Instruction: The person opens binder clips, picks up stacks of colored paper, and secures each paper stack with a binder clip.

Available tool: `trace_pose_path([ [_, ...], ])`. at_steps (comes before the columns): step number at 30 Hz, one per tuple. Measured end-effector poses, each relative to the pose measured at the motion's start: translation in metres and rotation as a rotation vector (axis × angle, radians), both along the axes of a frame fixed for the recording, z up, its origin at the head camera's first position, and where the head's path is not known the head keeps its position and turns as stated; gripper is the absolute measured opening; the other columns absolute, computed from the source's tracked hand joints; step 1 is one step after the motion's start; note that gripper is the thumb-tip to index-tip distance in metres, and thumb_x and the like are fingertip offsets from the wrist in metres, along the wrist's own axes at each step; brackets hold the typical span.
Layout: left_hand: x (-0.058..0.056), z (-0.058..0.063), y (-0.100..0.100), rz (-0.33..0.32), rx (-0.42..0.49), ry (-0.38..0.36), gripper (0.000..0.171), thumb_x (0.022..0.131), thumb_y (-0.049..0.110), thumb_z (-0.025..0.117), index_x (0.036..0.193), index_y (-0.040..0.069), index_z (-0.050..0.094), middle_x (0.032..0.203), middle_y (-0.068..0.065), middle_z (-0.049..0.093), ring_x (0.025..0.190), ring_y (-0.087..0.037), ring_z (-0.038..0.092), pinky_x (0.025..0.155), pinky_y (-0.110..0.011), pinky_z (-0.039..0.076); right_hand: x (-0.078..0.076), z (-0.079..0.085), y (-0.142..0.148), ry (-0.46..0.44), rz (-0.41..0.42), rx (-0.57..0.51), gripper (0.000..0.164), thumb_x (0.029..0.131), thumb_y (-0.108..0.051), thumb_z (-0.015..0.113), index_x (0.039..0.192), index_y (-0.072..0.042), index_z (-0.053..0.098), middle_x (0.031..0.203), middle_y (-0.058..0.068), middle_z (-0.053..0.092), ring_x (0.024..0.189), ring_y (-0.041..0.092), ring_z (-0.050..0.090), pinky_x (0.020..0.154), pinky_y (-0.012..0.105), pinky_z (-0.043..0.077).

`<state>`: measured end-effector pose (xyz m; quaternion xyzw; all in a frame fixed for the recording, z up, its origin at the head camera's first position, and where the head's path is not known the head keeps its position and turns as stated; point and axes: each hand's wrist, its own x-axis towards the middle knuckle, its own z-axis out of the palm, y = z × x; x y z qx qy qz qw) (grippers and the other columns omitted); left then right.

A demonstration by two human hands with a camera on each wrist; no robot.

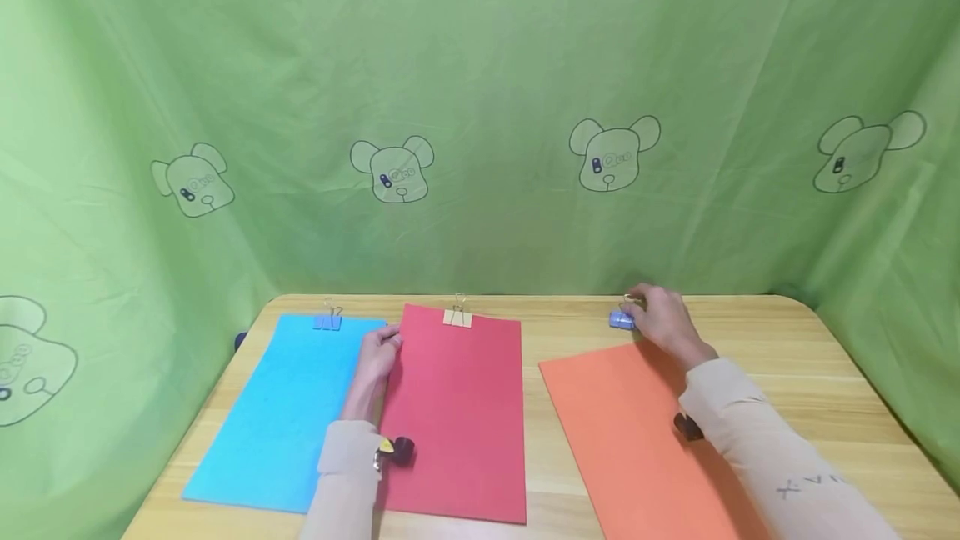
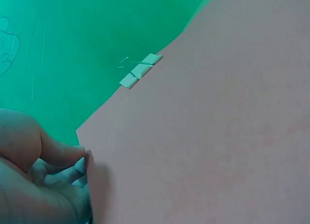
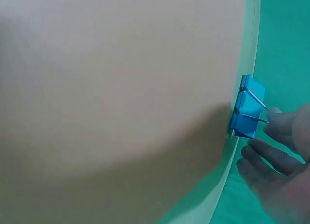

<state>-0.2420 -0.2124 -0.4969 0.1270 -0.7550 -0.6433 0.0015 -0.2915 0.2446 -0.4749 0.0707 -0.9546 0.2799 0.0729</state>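
Note:
My left hand [image 1: 377, 354] pinches the left edge of a red sheet [image 1: 457, 415] near its top corner, between thumb and fingers. A pale yellow binder clip [image 1: 458, 318] sits on that sheet's top edge. At the back of the table my right hand [image 1: 666, 319] holds a blue-violet binder clip [image 1: 621, 320] by its wire handles; the right wrist view shows the thumb against a handle of the blue clip [image 3: 250, 107]. Below it lies an orange sheet [image 1: 630, 423], partly hidden by the right forearm.
A blue sheet [image 1: 277, 415] with a blue binder clip [image 1: 327, 322] on its top edge lies at the left, partly behind the left forearm. The wooden table [image 1: 810, 373] backs onto a green curtain [image 1: 495, 223] printed with bear faces.

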Motion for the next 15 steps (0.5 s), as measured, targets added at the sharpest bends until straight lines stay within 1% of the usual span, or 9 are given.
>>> trace_pose_path([
  [2,0.0003,0.0016,-0.0003,-0.01,0.004,-0.003,0.038,0.108,0.001,0.042,0.142,-0.012,0.05,0.143,-0.032,0.051,0.136,-0.042,0.047,0.114,-0.05,0.038,0.0002,-0.0003,0.0005,0.008,-0.006,-0.009,0.027,0.101,-0.011,0.061,0.118,0.009,0.067,0.111,0.029,0.069,0.097,0.045,0.064,0.085,0.059,0.051],
  [3,0.0007,0.0022,-0.0004,-0.017,0.003,-0.001,0.038,0.108,0.002,0.042,0.143,-0.012,0.049,0.145,-0.031,0.05,0.138,-0.042,0.044,0.115,-0.051,0.036,0.0006,0.0,0.0003,0.008,-0.008,-0.017,0.025,0.102,-0.01,0.06,0.117,0.009,0.068,0.11,0.029,0.07,0.094,0.043,0.064,0.083,0.058,0.052],
  [6,0.002,0.0042,0.0003,-0.029,-0.02,0.02,0.039,0.109,0.003,0.042,0.144,-0.011,0.048,0.146,-0.032,0.049,0.14,-0.043,0.043,0.116,-0.053,0.035,-0.0001,0.0,0.0011,0.004,-0.016,-0.031,0.024,0.103,-0.01,0.058,0.113,0.009,0.069,0.107,0.028,0.07,0.09,0.038,0.064,0.079,0.052,0.052],
  [9,0.0033,0.0058,0.0023,-0.029,-0.076,0.049,0.039,0.108,0.003,0.043,0.143,-0.013,0.049,0.142,-0.033,0.052,0.136,-0.043,0.048,0.113,-0.053,0.039,-0.0006,0.0005,0.0028,-0.022,-0.032,-0.067,0.024,0.104,-0.011,0.057,0.112,0.009,0.069,0.103,0.026,0.07,0.086,0.034,0.063,0.073,0.044,0.052],
  [12,0.0038,0.0076,0.005,-0.031,-0.154,0.071,0.04,0.106,0.002,0.045,0.143,-0.014,0.048,0.141,-0.033,0.053,0.132,-0.044,0.051,0.11,-0.052,0.043,-0.0006,0.0018,0.0056,-0.058,-0.05,-0.115,0.024,0.105,-0.014,0.056,0.11,0.007,0.068,0.098,0.023,0.068,0.077,0.028,0.06,0.062,0.036,0.049],
  [15,0.0044,0.0099,0.0079,-0.073,-0.221,0.079,0.047,0.106,0.003,0.046,0.149,-0.013,0.039,0.144,-0.034,0.05,0.134,-0.046,0.049,0.11,-0.053,0.043,0.0019,0.0056,0.0077,-0.077,-0.052,-0.153,0.023,0.106,-0.016,0.056,0.107,0.004,0.067,0.098,0.022,0.066,0.07,0.023,0.055,0.055,0.032,0.045],
])
